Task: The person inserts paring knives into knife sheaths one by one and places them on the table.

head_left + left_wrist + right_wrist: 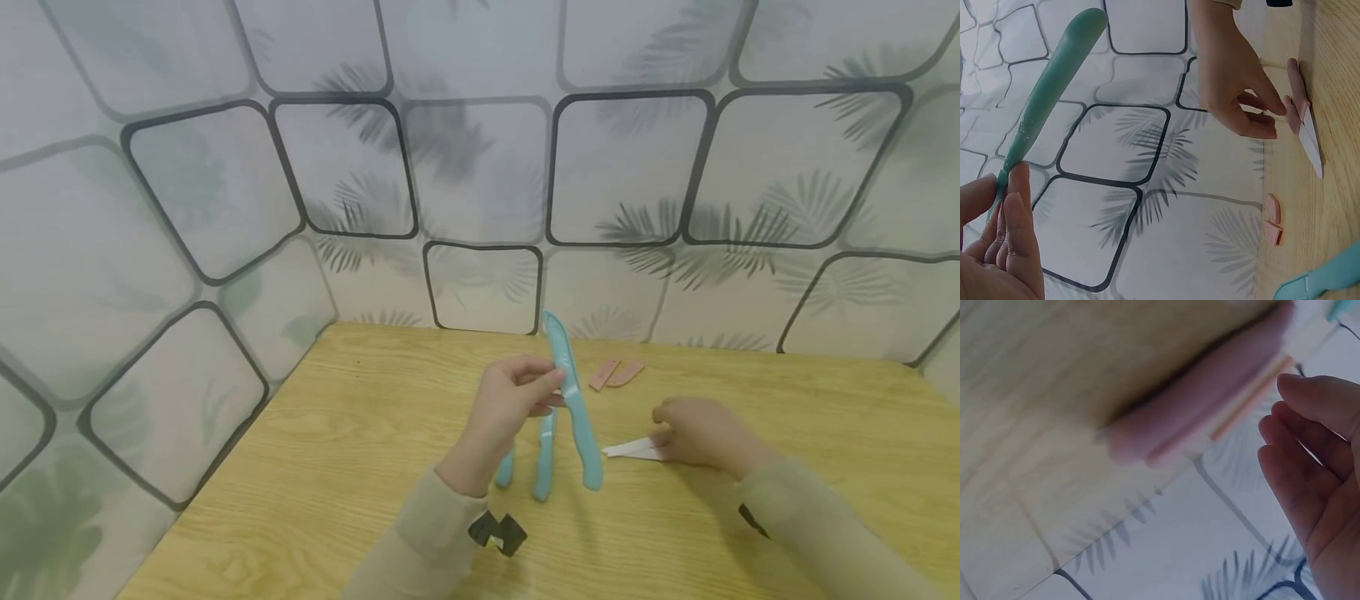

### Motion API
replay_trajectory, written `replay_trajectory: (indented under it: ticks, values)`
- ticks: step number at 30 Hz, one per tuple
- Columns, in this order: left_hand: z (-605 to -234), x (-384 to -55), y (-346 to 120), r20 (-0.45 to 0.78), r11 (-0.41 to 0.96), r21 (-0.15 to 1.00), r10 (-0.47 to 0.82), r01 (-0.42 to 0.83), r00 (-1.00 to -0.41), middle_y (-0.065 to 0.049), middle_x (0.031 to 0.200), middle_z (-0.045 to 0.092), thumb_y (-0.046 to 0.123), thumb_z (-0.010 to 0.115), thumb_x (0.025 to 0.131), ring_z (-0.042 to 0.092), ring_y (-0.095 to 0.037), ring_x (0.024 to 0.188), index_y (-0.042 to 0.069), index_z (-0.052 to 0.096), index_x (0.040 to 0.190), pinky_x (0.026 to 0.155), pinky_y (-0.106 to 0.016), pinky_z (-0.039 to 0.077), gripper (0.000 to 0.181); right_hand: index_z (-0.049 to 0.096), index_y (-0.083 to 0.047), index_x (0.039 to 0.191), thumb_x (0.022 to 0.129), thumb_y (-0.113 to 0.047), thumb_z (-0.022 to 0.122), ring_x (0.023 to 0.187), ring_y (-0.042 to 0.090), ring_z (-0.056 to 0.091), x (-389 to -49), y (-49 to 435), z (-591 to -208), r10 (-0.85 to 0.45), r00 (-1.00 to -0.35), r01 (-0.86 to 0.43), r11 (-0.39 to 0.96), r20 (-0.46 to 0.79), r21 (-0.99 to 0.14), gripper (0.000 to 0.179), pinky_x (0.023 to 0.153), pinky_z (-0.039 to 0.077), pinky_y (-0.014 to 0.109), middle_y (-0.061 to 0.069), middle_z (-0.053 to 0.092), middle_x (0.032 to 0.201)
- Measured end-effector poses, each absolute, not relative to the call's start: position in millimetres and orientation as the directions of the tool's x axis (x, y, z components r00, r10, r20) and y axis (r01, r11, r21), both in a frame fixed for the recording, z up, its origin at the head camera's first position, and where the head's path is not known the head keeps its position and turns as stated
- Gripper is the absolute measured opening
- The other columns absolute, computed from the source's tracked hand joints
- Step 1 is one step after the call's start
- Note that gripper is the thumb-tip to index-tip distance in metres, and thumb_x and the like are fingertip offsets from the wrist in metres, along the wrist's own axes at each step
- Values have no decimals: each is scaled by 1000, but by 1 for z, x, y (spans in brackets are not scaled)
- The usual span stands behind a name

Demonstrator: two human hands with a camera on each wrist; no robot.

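Starting at the left, your left hand (513, 406) pinches a turquoise knife (573, 404) between thumb and fingers, holding it tilted above the wooden table (315, 467), handle end lower. Under it lie two more turquoise knives (544, 467), partly hidden. Farther back sit two pink pieces (604, 375). Rightmost, your right hand (705, 429) has fingers loosely bent and apart from the thumb, beside two pink-handled knives (637, 447) with white blades; you can't tell whether it touches them.

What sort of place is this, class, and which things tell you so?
Possibly a staged tabletop workspace; the wider room is unseen. A wood-grain table meets leaf-patterned walls, bearing scissors and blue-handled knives.
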State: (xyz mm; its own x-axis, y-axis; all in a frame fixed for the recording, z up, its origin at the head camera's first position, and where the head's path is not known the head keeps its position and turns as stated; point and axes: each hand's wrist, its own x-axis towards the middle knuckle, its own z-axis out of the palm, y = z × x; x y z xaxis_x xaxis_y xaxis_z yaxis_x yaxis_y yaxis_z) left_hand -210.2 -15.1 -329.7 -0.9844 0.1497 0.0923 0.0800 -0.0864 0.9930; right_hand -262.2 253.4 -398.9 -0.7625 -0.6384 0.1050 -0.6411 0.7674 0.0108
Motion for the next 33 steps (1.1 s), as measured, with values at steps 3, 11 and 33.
replay_trajectory:
  ticks: [3,11,33]
  values:
    - [-330,-210,-15,91,-81,994,152,79,-984,-10,81,66,13,65,81,63,-15,65,-3,62,94,60,-25,52,21,61,-5,88,69,-20,76,73,23,58,-257,251,-386,-614,-772,-625,780,164,-27,29,62,50,38,6,61,84]
    - [-328,-211,-14,81,-78,995,151,70,-985,-9,81,66,14,66,81,63,-16,65,-2,62,95,60,-25,51,22,63,-4,88,72,-4,71,73,24,61,-243,236,-353,-561,-735,-644,754,382,-133,18,60,51,37,6,64,83]
    - [-313,-201,-12,81,-56,996,197,71,-977,-12,82,65,8,61,83,64,-20,69,-7,60,96,63,-27,52,19,64,-1,86,67,3,72,71,23,60,-220,239,-347,-451,-668,-678,697,592,-234,21,60,52,35,10,65,85]
